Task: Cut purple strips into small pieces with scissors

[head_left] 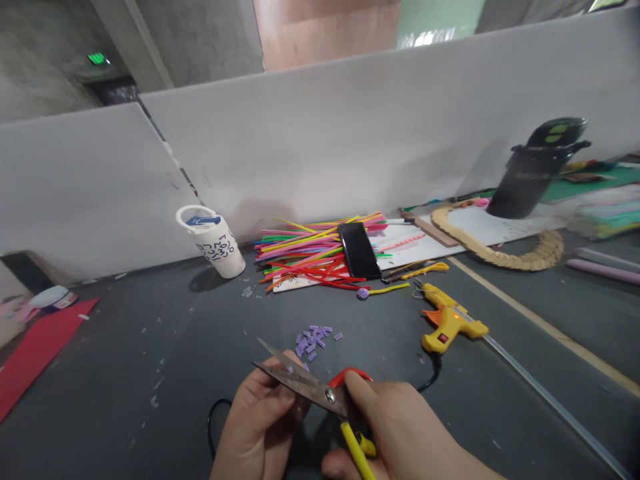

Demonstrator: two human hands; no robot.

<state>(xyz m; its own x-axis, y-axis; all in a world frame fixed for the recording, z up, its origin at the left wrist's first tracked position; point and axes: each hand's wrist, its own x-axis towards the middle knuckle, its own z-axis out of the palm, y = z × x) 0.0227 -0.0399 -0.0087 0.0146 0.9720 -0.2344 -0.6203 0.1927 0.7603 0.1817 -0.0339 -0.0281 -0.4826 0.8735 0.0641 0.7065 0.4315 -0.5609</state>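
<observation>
My right hand [400, 417] is wrapped round a pair of scissors [315, 388] with yellow and red on the handles. Their blades are slightly parted and point to the left, passing over the fingers of my left hand [257, 410]. That hand is closed, thumb against fingers, and whatever sits in its grip is hidden behind the blades. Just beyond the fingertips lies a loose pile of small cut purple pieces [311, 343]. Farther back rests a yellow stem [390, 289] with a small purple ball [363, 293] on its end.
A yellow glue gun [453, 323] with a long glue stick lies on the right. Behind are colourful pipe cleaners [305, 247], a phone [359, 250], a white cup [220, 253], a curved tan strip [520, 260] and a black container [530, 177]. Red sheet [45, 353] at left.
</observation>
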